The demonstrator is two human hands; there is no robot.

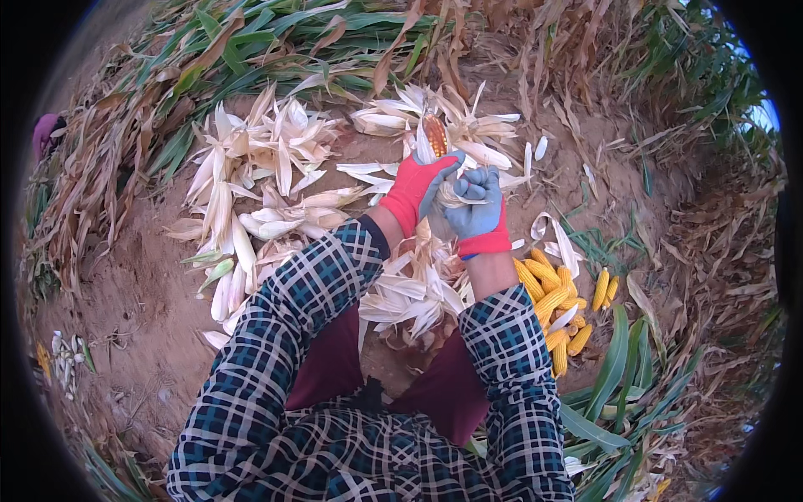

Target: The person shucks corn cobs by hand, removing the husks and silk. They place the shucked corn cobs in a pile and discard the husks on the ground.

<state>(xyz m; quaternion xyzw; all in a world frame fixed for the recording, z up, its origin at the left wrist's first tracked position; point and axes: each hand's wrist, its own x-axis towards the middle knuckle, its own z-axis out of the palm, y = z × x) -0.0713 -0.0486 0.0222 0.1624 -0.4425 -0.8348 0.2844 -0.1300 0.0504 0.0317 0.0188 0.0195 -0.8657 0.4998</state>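
Observation:
My left hand (419, 187), in a red and grey work glove, grips an ear of corn (434, 135) with orange-red kernels. Pale husk still wraps the ear's left side, and its lower end is hidden by the glove. Close beside it, my right hand (478, 210), gloved alike, has its fingers curled around a bunch of dry husk (461, 196). Beneath both hands lies a heap of stripped husks (414, 292). To the right of my right forearm is a pile of bare yellow corn cobs (552, 300).
Unhusked ears and loose husks (251, 150) cover the soil at the left. Cut green stalks and leaves (301, 37) lie across the top. Two or so yellow cobs (601, 290) rest apart at the right. Dry leaves (709, 251) form the right side. A purple object (45, 135) shows far left.

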